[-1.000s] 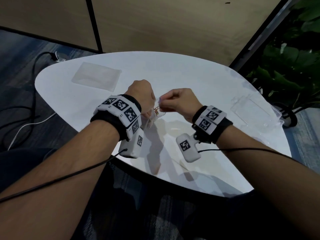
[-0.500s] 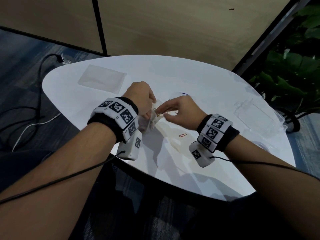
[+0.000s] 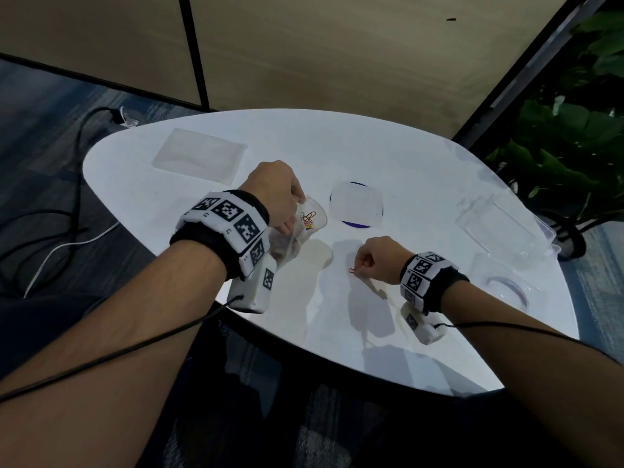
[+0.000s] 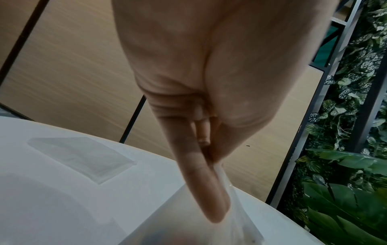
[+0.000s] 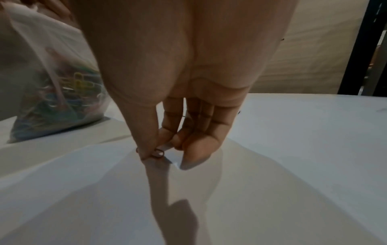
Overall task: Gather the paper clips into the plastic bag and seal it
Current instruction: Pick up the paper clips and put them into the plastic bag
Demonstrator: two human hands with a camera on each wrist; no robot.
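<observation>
**Red clip pinched on the white table**

Red wire shows between thumb and forefinger of the right hand (image 3: 376,260): a single paper clip (image 3: 352,270) lies on the white table (image 3: 439,184), and the fingertips (image 5: 146,153) close on it from above, the other fingers curled beside them. In the right wrist view the clip's loop pokes out just past the thumb tip, still flat against the tabletop.

To the left, the left hand (image 3: 273,194) grips the bag (image 3: 309,219) by its upper edge, thumb and fingers pinching the clear plastic. The bag hangs from that grip with its bottom resting on the table, mouth open toward the right hand. Inside it sits a heap of clips (image 5: 69,102) in yellow, green, blue and pink, settled at the bottom.

Both wrists wear black bands carrying white blocks printed with black square marker patterns; small letters beside the patterns are too tiny to read. A black cable runs back from each wrist unit.

Farther out on the table: a clear square lid (image 3: 357,204) over a dark round disc just beyond the hands, a flat stack of clear bags (image 3: 199,157) at the far left, and a clear box (image 3: 503,228) at the right edge. Green plants (image 3: 574,136) stand past the table on the right. No brand or label is legible anywhere.
</observation>
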